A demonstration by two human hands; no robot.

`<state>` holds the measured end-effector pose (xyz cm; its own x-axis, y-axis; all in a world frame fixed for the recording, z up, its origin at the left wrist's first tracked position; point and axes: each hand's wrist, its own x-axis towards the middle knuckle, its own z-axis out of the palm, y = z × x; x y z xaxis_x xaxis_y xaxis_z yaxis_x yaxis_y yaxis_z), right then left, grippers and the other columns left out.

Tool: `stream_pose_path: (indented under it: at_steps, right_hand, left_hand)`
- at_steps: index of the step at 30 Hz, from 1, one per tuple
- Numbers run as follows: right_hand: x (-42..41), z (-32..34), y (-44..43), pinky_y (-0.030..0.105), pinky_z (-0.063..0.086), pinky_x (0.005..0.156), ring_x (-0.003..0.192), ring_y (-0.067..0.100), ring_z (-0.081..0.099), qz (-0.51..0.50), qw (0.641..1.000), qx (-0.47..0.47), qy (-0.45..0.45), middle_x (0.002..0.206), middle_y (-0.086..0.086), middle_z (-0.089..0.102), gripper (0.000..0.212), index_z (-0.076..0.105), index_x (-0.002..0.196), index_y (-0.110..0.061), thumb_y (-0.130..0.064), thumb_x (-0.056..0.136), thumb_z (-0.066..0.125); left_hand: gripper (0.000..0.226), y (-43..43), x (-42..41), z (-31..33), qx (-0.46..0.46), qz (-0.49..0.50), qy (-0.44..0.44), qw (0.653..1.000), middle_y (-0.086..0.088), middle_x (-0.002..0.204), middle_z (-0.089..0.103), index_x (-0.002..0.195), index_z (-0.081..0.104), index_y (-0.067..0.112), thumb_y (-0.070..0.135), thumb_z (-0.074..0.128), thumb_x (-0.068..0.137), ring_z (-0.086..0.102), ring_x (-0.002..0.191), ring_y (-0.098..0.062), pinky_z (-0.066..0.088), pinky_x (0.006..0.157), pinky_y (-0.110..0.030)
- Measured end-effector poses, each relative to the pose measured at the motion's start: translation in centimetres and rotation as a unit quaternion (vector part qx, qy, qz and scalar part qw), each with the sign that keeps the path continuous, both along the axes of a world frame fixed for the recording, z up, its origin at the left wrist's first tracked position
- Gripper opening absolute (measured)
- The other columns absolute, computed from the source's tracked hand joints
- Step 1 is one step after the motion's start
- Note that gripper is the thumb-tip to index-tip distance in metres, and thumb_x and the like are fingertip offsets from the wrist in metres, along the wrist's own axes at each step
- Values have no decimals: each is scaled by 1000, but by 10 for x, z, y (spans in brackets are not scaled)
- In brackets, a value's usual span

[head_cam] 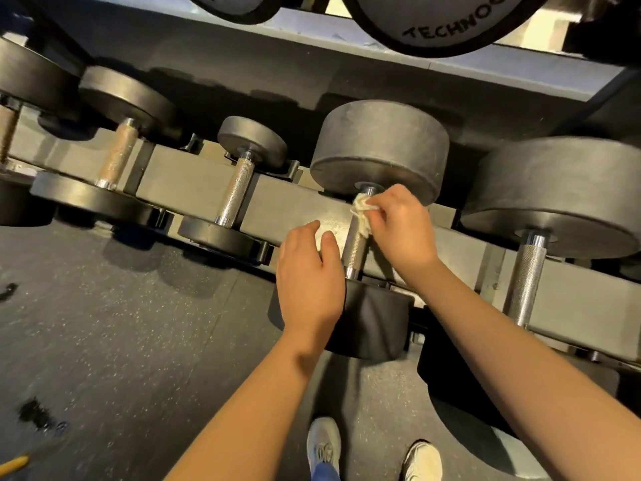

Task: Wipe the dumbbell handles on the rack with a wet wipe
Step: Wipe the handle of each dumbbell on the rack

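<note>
My right hand (399,223) pinches a crumpled, off-white wet wipe (362,216) between thumb and curled fingers. It presses the wipe onto the far end of the knurled silver steel handle (354,246) of the big grey dumbbell on the dark metal rack (194,182). The wipe is soft and limp, and I judge it wraps best if I cup it round the bar. The knurling should drag at it and may shred it. The dumbbell looks heavy and settled in its cradle, so I expect to rub hard without it rolling.

At 8 o'clock from the grip, my left hand (308,272) lies relaxed with loose fingers, holding nothing, beside the bar over the rack beam. The broad far weight head (378,151) sits at 12 o'clock, and the near black head (373,321) at 6.

I cannot see the bar's underside or the stretch under the wipe, nor tell how wet the wipe is. My left wrist covers part of the near head.
</note>
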<state>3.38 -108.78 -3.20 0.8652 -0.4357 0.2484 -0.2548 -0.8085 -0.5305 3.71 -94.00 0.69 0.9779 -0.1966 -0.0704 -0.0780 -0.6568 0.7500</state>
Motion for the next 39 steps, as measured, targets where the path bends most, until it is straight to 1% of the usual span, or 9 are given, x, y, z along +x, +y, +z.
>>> stream_pose_path:
  at_steps: [6,13,19,22,24,26,29,35,39]
  right_hand:
    - [-9,-1,1,37,52,58,73,35,58,140,988,-61,6,81,15,58,10,72,82,0,-3,75,67]
    - [15,-3,4,31,45,42,72,31,55,50,988,-149,0,81,11,61,16,67,78,-1,8,66,75]
    - [3,4,-3,32,51,52,71,32,60,235,963,-127,34,73,8,64,17,69,71,-4,9,61,75]
    - [12,9,-12,34,50,47,75,34,58,183,973,-140,23,78,11,63,7,66,73,-2,4,70,63]
    - [11,6,-9,32,51,59,73,34,59,164,979,-125,-4,80,11,66,10,69,75,-2,2,72,60]
    - [3,2,-3,28,45,67,69,32,60,226,969,-101,-2,75,7,68,12,71,72,-5,2,66,64]
    - [-6,6,-2,31,52,66,67,31,63,339,936,-72,65,71,6,68,10,72,70,-7,-5,63,64]
    - [5,12,2,28,46,69,69,32,63,248,965,-73,39,71,7,67,12,72,69,-5,2,63,64]
    - [-4,14,10,40,52,82,89,29,65,325,923,-2,205,90,8,72,12,75,83,-5,1,75,69]
  left_hand:
    - [55,12,14,-5,32,-136,-2,990,-4,133,55,133,54,12,37,31,90,45,124,-17,24,95,-16]
    - [55,14,14,-7,-41,-89,35,995,2,131,57,130,56,14,38,27,90,46,122,-11,32,100,-21]
    - [54,15,13,-5,-47,-86,37,995,1,126,58,129,56,13,37,26,91,48,117,-11,33,98,-23]
    - [53,15,13,-5,-44,-83,35,995,1,125,58,128,57,13,36,27,91,47,116,-11,32,96,-21]
    - [53,15,13,-4,-46,-83,38,995,2,125,58,128,57,14,36,27,91,47,116,-11,32,97,-22]
    - [49,15,13,-4,-50,-81,44,995,2,124,58,127,57,14,34,27,93,48,116,-12,33,98,-24]
    - [37,15,13,-5,-52,-73,57,994,2,124,57,128,56,14,24,32,102,47,115,-11,33,97,-24]
    - [40,14,13,-4,-59,-70,51,994,4,119,58,124,58,13,26,30,99,48,113,-11,33,96,-23]
    - [39,14,13,-4,-67,-65,51,994,11,110,53,123,58,13,26,30,100,47,110,-8,32,94,-22]
